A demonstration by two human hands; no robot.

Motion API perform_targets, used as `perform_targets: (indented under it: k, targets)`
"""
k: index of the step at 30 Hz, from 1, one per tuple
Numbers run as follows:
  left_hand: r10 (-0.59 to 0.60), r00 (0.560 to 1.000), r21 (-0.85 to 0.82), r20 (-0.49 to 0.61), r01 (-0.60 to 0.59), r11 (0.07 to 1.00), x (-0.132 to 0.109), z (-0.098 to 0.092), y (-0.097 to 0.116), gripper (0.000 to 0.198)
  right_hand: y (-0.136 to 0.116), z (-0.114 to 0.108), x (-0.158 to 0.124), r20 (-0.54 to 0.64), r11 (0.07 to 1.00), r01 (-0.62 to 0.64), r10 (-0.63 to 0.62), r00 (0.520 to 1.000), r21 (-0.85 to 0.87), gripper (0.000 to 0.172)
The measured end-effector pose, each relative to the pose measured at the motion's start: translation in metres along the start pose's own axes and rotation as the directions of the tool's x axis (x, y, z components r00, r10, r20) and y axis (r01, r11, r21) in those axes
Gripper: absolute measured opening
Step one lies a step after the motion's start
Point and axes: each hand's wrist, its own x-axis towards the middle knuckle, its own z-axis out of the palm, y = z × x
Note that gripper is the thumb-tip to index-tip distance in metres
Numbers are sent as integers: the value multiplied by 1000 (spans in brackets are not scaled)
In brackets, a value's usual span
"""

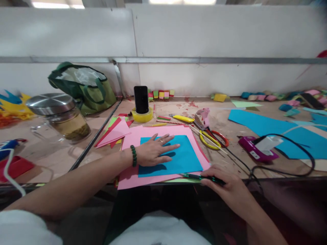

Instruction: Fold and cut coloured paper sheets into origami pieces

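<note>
My left hand (155,149) lies flat with fingers spread on a blue sheet of paper (178,158), which rests on a stack of pink sheets (133,177). A green bead bracelet circles that wrist. My right hand (227,189) is closed around a dark green pen-like tool (196,176) at the table's front edge, its tip pointing left at the lower right corner of the paper stack.
Scissors with yellow and red handles (213,139), a pink glue gun (204,115), a yellow cutter (184,118), a phone on a tape roll (141,102), a glass jar (63,119), a green bag (84,86), a magenta device with black cable (258,149), large blue sheets (281,131).
</note>
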Motion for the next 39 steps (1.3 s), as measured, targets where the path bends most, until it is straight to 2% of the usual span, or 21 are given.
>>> perform_targets:
  k: [4, 7, 16, 32, 39]
  targets:
    - [-33, 998, 30, 51, 31, 999, -20, 3, -11, 64, -2, 3, 0, -9, 1000, 11, -12, 1000, -26, 17]
    - [-47, 997, 30, 56, 45, 999, -25, 9, -14, 66, -3, 6, 1, -22, 999, 19, -20, 1000, -31, 17]
    - [-47, 998, 23, 42, 46, 999, -24, 10, -13, 65, -3, 9, -2, -26, 998, 35, -36, 999, -42, 18]
    - [-43, 999, 24, 19, 42, 999, -24, 12, -13, 65, -27, 24, 6, -40, 997, 68, -70, 997, -32, 20]
    - [-40, 999, 25, 10, 39, 999, -24, 13, -14, 65, -37, 33, 12, -7, 994, 97, -98, 995, -54, 16]
